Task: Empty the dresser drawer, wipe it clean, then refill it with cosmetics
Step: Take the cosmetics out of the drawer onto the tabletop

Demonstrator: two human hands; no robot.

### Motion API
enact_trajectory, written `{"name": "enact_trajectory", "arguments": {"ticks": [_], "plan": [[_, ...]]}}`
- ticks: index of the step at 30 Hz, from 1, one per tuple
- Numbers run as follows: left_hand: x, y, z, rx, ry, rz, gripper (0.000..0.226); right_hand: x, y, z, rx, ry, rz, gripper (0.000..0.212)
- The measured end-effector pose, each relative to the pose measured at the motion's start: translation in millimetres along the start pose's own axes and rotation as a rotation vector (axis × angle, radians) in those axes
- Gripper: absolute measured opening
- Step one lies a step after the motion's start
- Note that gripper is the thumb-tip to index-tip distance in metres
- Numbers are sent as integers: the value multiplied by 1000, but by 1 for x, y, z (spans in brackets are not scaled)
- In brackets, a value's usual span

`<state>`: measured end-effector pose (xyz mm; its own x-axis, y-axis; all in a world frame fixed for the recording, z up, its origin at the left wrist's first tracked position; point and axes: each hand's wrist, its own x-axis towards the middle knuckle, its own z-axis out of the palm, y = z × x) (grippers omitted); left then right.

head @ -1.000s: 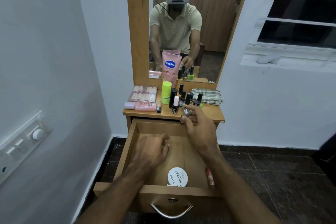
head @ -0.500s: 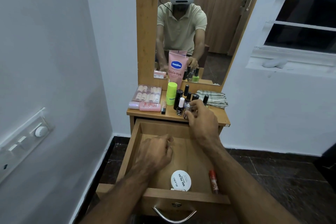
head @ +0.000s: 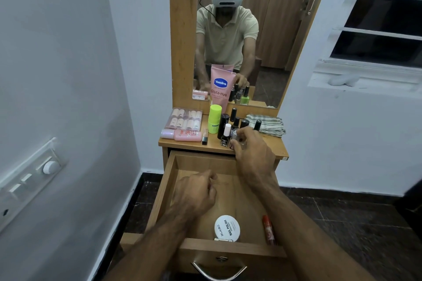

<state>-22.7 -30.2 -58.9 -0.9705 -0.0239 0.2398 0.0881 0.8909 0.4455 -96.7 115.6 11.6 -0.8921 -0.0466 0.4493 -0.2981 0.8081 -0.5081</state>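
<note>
The wooden dresser drawer [head: 170, 180] is pulled out below me. Inside it lie a round white nail polish remover tub [head: 227, 228] and a red tube [head: 268, 230] near the front. My left hand [head: 194, 194] hovers over the drawer with fingers curled; nothing shows in it. At the front edge of the dresser top [head: 272, 143], my right hand [head: 252, 149] pinches a small clear bottle [head: 237, 136]. Cosmetics crowd the top: a pink Vaseline tube [head: 221, 88], a green bottle [head: 214, 118], several black-capped nail polishes [head: 225, 131], a pink bottle lying flat [head: 182, 135] and a clear box of pink items [head: 185, 118].
A folded checked cloth [head: 267, 123] lies at the right of the dresser top. A mirror [head: 262, 41] stands behind it. A white wall with a switch panel [head: 29, 180] is on the left, a window [head: 376, 18] on the right, and dark floor tiles [head: 342, 223] are below.
My right hand has stayed at the dresser top's front edge with the small clear bottle. My left hand has barely moved over the drawer. The camera has shifted slightly.
</note>
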Motion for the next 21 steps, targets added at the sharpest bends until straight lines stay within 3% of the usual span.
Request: {"name": "enact_trajectory", "arguments": {"ticks": [9,12,15,21], "plan": [[1,1,0,1,-26,0,32,-13,1,-6,155,187,-87,23],[1,1,0,-3,-34,-4,32,-3,1,-16,190,94,-94,33],[1,1,0,-7,-42,-10,33,8,-2,-25,79,-57,-80,39],[1,-1,1,-7,-40,-25,30,17,-10,-29,-20,-194,-26,45]]}}
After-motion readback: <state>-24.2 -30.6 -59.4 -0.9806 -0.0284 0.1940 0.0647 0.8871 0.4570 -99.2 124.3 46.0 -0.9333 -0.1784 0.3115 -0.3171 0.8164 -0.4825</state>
